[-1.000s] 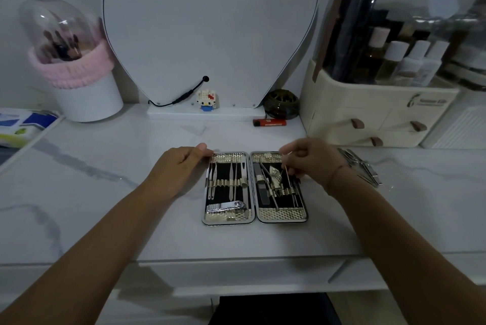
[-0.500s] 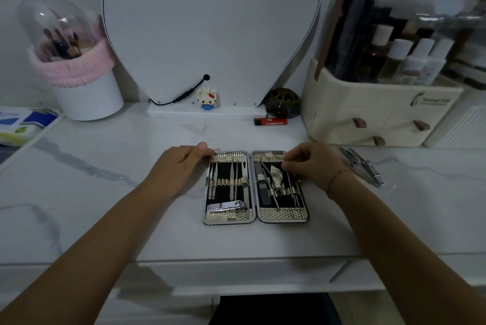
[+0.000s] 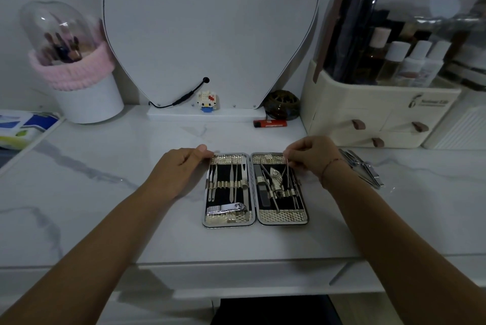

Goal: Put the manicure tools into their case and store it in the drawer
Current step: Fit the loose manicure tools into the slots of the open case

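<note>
The manicure case (image 3: 255, 220) lies open and flat on the marble tabletop, both halves lined with metal tools under elastic loops. My left hand (image 3: 178, 166) rests against the case's upper left corner, fingers on its edge. My right hand (image 3: 311, 156) is over the upper right corner and pinches a thin metal tool (image 3: 287, 174) that points down into the right half. Several loose metal tools (image 3: 364, 169) lie on the table just right of my right wrist. The drawer front (image 3: 236, 276) runs below the table edge.
A mirror (image 3: 210, 30) stands at the back with a small toy figure (image 3: 207, 101) and a red lighter (image 3: 270, 123) at its foot. A cosmetics organiser (image 3: 381, 114) with small drawers sits back right. A brush holder (image 3: 86, 98) stands back left.
My right hand lowered onto the case's right half, then lifted a little again with the thin tool pinched. My left hand stayed at the case's corner.
</note>
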A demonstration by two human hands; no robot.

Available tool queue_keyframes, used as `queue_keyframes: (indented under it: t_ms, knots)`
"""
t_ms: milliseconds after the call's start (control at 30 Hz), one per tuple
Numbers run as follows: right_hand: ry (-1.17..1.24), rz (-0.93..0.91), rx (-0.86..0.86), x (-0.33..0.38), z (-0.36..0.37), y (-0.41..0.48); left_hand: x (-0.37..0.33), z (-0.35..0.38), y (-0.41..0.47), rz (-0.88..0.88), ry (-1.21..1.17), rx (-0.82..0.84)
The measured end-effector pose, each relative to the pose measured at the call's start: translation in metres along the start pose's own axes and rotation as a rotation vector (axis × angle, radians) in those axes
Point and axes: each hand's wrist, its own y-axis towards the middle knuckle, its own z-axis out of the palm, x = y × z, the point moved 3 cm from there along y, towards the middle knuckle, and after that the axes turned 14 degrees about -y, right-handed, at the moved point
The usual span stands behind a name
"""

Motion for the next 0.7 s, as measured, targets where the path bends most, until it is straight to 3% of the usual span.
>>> queue_keyframes:
  t_ms: [133, 267, 500, 700]
  knots:
    - [-0.198, -0.043, 0.025, -0.001, -0.001, -0.007, 0.001, 0.000, 0.001, 0.005, 0.006, 0.003]
    - [-0.246, -0.105, 0.003, -0.001, -0.002, -0.014, 0.001, -0.001, 0.001, 0.004, 0.025, -0.001]
    - [-0.518, -0.327, -0.064, -0.002, -0.007, -0.024, 0.003, 0.000, 0.002, 0.003, 0.022, -0.002]
    - [-0.503, -0.359, -0.054, -0.009, -0.009, -0.028, 0.009, -0.002, 0.004, 0.005, 0.014, -0.002]
